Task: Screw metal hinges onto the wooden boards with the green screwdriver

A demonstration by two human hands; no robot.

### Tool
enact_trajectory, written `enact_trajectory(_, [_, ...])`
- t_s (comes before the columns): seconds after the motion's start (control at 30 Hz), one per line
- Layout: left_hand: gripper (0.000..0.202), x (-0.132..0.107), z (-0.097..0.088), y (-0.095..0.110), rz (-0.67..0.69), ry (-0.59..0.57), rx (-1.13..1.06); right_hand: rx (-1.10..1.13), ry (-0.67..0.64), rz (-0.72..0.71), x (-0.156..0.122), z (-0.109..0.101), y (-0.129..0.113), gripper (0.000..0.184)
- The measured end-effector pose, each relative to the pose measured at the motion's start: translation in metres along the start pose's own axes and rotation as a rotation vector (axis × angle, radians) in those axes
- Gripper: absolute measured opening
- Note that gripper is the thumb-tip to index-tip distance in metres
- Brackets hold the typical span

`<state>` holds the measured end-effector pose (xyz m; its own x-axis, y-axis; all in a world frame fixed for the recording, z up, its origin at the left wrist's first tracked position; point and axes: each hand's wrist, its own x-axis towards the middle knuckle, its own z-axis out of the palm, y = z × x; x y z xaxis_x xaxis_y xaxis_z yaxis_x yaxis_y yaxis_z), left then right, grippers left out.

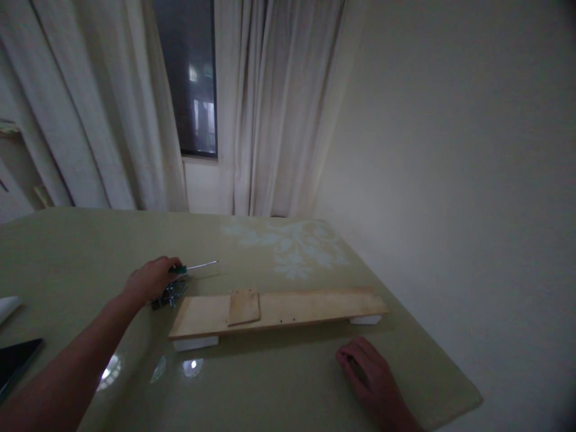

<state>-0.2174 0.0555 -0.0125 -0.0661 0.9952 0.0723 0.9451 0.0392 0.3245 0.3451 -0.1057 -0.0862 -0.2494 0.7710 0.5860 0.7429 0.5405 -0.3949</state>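
Note:
My left hand [153, 279] is closed around the green handle of a screwdriver [194, 267], its metal shaft pointing right above the table. Just below that hand lies a small heap of screws or nails [173, 294]; which kind I cannot tell. A long wooden board [315, 305] rests on white blocks [197, 343] under its two ends. On the board's left half sits a small, roughly square wood piece [244, 307]. Two small dark holes or marks show to its right. My right hand [366, 372] is in front of the board, fingers curled and thumb pinched in; anything between the fingertips is hidden.
The glossy greenish table [279, 390] bears a pale floral pattern at the back. A dark flat object [18, 360] and a white object [8, 307] lie at the left edge. A wall [450, 180] runs along the right; curtains [279, 120] hang behind.

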Motion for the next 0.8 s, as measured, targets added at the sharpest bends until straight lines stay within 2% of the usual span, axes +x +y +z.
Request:
enact_trajectory(0.1, [0.042, -0.017, -0.004, 0.036, 0.001, 0.12, -0.093, 0.035, 0.04, -0.009, -0.004, -0.001, -0.007, 0.031])
enact_trajectory(0.17, [0.047, -0.042, -0.002, 0.079, 0.083, 0.14, -0.228, 0.088, 0.04, 0.004, -0.005, 0.002, -0.019, 0.032])
enact_trajectory(0.2, [0.047, -0.06, 0.002, 0.105, 0.131, 0.13, -0.437, 0.134, 0.028, 0.016, -0.005, 0.006, -0.027, 0.032])
enact_trajectory(0.27, [0.041, -0.101, 0.014, 0.161, 0.208, -0.014, -0.784, 0.31, -0.008, 0.045, -0.005, 0.019, -0.044, 0.031])
enact_trajectory(0.33, [0.027, -0.142, 0.032, 0.213, 0.229, -0.221, -1.034, 0.464, -0.065, 0.071, -0.005, 0.035, -0.061, 0.047])
enact_trajectory(0.4, [0.021, -0.172, 0.052, 0.249, 0.217, -0.361, -1.154, 0.529, -0.083, 0.165, -0.009, 0.049, -0.071, 0.061])
enact_trajectory(0.43, [0.019, -0.181, 0.06, 0.259, 0.196, -0.361, -1.158, 0.533, -0.083, 0.241, -0.012, 0.054, -0.074, 0.062])
enact_trajectory(0.47, [0.019, -0.185, 0.066, 0.264, 0.213, -0.361, -1.131, 0.53, -0.068, 0.319, -0.015, 0.057, -0.075, 0.063])
enact_trajectory(0.53, [0.021, -0.18, 0.07, 0.258, 0.278, -0.296, -0.96, 0.509, -0.017, 0.456, -0.023, 0.056, -0.074, 0.061])
enact_trajectory(0.6, [0.031, -0.162, 0.064, 0.236, 0.333, -0.133, -0.69, 0.484, 0.074, 0.547, -0.029, 0.048, -0.071, 0.058])
enact_trajectory(0.67, [0.052, -0.136, 0.052, 0.205, 0.346, 0.018, -0.438, 0.479, 0.185, 0.625, -0.03, 0.038, -0.068, 0.055])
enact_trajectory(0.73, [0.081, -0.111, 0.039, 0.176, 0.325, 0.016, -0.214, 0.54, 0.273, 0.688, -0.027, 0.031, -0.066, 0.055])
enact_trajectory(0.77, [0.088, -0.1, 0.034, 0.165, 0.312, -0.021, -0.149, 0.589, 0.302, 0.71, -0.024, 0.029, -0.065, 0.054])
enact_trajectory(0.8, [0.085, -0.092, 0.029, 0.156, 0.315, -0.075, -0.118, 0.641, 0.321, 0.721, -0.022, 0.028, -0.063, 0.053])
